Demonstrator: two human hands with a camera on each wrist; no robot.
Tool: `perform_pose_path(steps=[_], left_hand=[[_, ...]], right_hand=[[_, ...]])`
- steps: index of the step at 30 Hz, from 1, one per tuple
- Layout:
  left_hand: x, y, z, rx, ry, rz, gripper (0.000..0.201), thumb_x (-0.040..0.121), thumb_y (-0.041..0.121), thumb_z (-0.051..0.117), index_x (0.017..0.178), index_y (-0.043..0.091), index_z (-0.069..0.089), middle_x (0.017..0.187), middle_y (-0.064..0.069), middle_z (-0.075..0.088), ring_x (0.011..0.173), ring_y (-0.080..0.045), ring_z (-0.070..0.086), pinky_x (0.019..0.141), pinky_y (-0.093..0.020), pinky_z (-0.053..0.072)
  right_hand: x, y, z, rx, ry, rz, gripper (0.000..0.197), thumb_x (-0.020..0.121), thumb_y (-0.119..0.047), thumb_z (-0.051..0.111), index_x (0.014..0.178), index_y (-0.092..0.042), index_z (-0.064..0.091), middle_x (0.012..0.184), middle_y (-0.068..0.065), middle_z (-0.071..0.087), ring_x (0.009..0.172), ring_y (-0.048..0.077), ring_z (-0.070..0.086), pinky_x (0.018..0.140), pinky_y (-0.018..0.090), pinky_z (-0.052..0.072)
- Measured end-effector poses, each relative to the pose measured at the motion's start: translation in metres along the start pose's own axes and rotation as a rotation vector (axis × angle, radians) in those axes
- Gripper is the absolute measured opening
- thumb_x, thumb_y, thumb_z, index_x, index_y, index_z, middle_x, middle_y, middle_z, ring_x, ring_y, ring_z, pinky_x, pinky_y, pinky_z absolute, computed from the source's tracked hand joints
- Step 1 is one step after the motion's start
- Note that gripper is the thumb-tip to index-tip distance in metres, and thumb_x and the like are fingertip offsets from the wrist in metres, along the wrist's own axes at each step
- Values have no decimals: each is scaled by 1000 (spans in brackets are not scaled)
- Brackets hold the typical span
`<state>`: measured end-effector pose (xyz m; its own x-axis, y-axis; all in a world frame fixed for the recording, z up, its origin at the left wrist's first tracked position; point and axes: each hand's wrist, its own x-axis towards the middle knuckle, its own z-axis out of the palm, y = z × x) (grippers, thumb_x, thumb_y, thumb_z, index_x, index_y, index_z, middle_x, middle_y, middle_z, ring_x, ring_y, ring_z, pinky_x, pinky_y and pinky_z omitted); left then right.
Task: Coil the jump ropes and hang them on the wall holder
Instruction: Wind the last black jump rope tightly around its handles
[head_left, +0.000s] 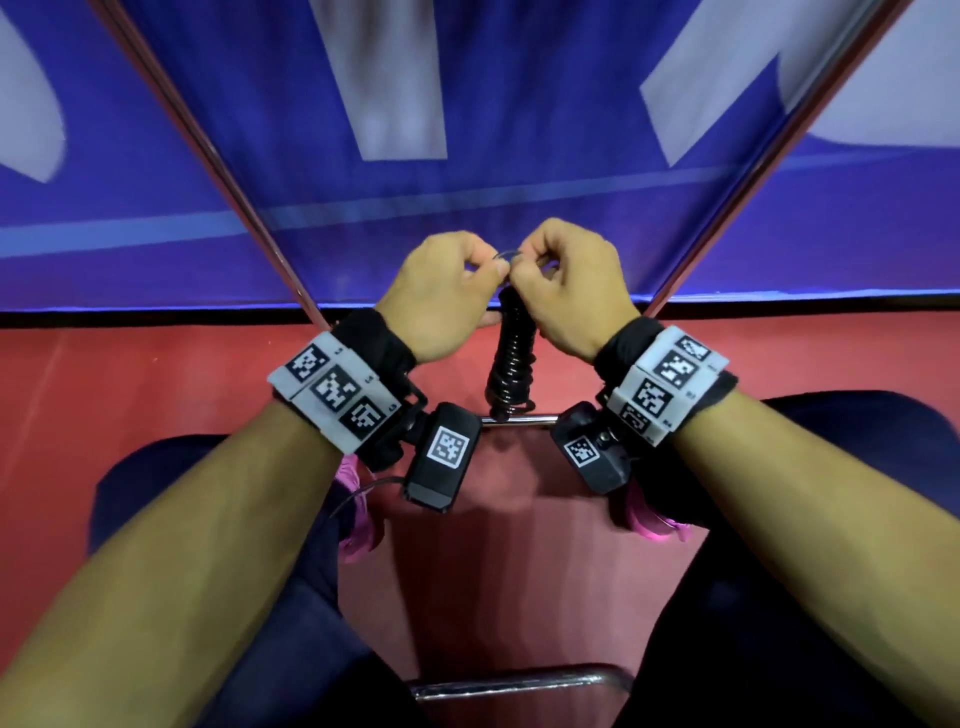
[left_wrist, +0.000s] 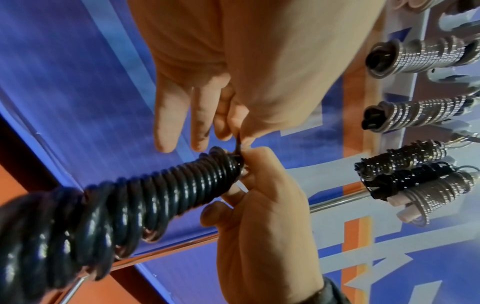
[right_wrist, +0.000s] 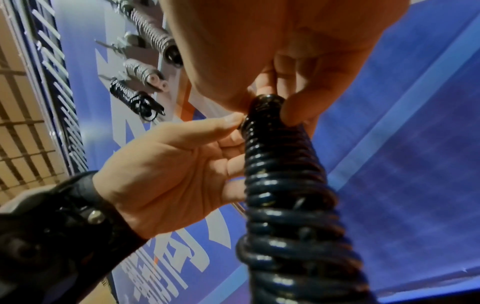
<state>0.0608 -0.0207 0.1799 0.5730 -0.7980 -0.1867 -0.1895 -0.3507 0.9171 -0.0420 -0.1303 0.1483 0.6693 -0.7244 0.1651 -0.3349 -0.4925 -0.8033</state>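
Note:
A black jump rope (head_left: 511, 358), wound into a tight coil, hangs upright between my hands. My left hand (head_left: 485, 270) pinches the loose rope end at the coil's top between thumb and forefinger, and its other fingers (left_wrist: 166, 123) stretch out straight. My right hand (head_left: 530, 273) grips the top of the coil (right_wrist: 267, 107) with curled fingers. The coil (left_wrist: 161, 189) runs thick and glossy towards the left wrist camera. The wall holder (left_wrist: 415, 115), a white rail, carries several coiled ropes (left_wrist: 420, 55), seen in both wrist views (right_wrist: 145, 82).
A blue banner (head_left: 519, 130) stands just behind my hands, framed by two slanting metal poles (head_left: 218, 156). A horizontal metal bar (head_left: 519, 420) runs below the coil. Red floor (head_left: 104, 389) lies beneath. Something pink (head_left: 358, 535) shows by my knees.

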Motion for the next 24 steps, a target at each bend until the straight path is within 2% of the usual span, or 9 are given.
perform_pose_path(steps=[3, 5, 8, 10, 12, 14, 17, 20, 24], left_hand=[[-13, 23, -6, 85, -6, 39, 19, 95, 29, 61, 83, 14, 64, 96, -16, 69, 94, -32, 72, 75, -50, 62], [-20, 45, -11, 33, 7, 39, 17, 100, 22, 60, 85, 15, 62, 97, -12, 66, 98, -30, 71, 74, -49, 63], [-32, 85, -18, -29, 9, 76, 20, 103, 18, 56, 83, 19, 60, 90, -6, 65, 92, -18, 69, 77, -41, 63], [-41, 110, -25, -20, 18, 120, 20, 102, 18, 56, 82, 21, 59, 97, -11, 68, 98, -23, 70, 78, -43, 63], [-52, 136, -31, -10, 18, 148, 19, 102, 20, 58, 83, 19, 60, 106, -17, 70, 106, -28, 70, 81, -50, 62], [-64, 160, -37, 2, 2, 168, 19, 102, 19, 57, 84, 16, 61, 99, -15, 69, 103, -26, 70, 81, -51, 62], [-82, 197, -47, 135, -27, 247, 22, 102, 15, 55, 82, 13, 61, 92, -13, 65, 88, -19, 69, 78, -45, 63], [-102, 231, -58, 246, 1, 316, 24, 101, 13, 53, 79, 10, 61, 89, -15, 63, 69, -12, 63, 76, -48, 63], [-120, 263, -71, 295, 30, 365, 24, 102, 16, 54, 80, 8, 60, 92, -21, 65, 88, -29, 70, 73, -54, 62]], right_hand=[[-4, -20, -13, 30, 24, 15, 20, 83, -24, 61, 66, -24, 52, 58, -11, 58, 53, 10, 59, 59, 27, 46], [-2, -38, -30, 68, 30, 3, 18, 85, -21, 62, 68, -22, 55, 64, -7, 63, 54, 12, 62, 58, 29, 51], [0, -71, -65, 185, -7, -25, 17, 87, -17, 62, 72, -20, 57, 75, 3, 68, 60, 23, 72, 54, 44, 60], [0, -95, -86, 173, -12, -60, 15, 86, -18, 62, 72, -21, 57, 74, 4, 68, 63, 24, 73, 57, 47, 61], [-2, -120, -107, 79, 29, -116, 11, 81, -26, 60, 71, -22, 57, 71, 0, 68, 66, 21, 72, 64, 42, 61], [-4, -141, -125, -36, 74, -167, 12, 80, -31, 60, 71, -23, 56, 72, -4, 67, 70, 20, 68, 69, 33, 56], [-8, -166, -146, -95, 110, -208, 14, 82, -28, 60, 71, -26, 52, 74, -3, 67, 72, 22, 65, 66, 31, 51], [-11, -192, -168, -93, 170, -274, 13, 82, -26, 61, 73, -21, 54, 74, -1, 67, 65, 18, 62, 63, 31, 49], [-17, -227, -191, -100, 198, -323, 13, 84, -24, 63, 74, -22, 56, 75, -4, 66, 64, 12, 60, 63, 26, 45]])
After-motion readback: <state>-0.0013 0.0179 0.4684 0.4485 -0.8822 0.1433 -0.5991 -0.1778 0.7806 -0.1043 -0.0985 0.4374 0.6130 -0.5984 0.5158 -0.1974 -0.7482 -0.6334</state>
